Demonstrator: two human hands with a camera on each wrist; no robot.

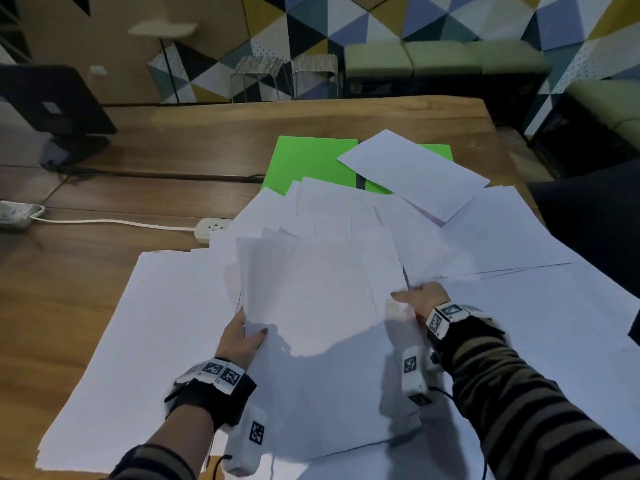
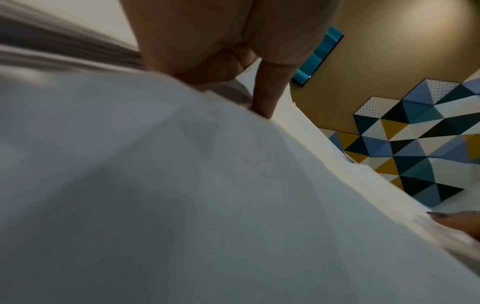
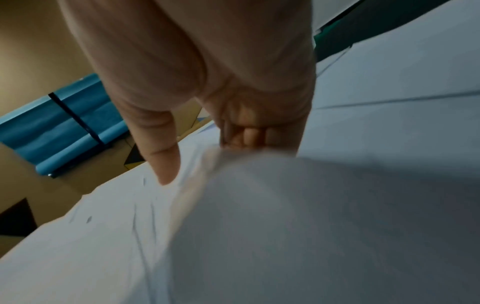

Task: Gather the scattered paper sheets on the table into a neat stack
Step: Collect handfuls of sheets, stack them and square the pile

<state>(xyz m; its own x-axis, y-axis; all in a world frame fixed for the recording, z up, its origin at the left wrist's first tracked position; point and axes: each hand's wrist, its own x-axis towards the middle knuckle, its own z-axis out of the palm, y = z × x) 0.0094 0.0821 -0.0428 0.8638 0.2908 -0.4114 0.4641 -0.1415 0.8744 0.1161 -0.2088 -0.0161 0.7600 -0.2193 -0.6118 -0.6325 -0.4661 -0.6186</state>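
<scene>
Many white paper sheets (image 1: 512, 237) lie fanned over the wooden table (image 1: 104, 271). A thick bundle of sheets (image 1: 322, 292) is lifted at the near side, held between both hands. My left hand (image 1: 242, 336) grips its left edge, thumb on top. My right hand (image 1: 420, 299) grips its right edge, thumb on top and fingers under. In the left wrist view the thumb (image 2: 265, 96) presses on the bundle (image 2: 182, 185). In the right wrist view the thumb (image 3: 166, 160) lies on the sheets (image 3: 259, 226) and the fingers curl below.
A green folder (image 1: 308, 161) lies under the far sheets, with one loose sheet (image 1: 412, 171) across it. A white power strip (image 1: 211, 228) and cable sit left of the pile. A monitor (image 1: 52, 98) stands far left; stools and green seats line the wall.
</scene>
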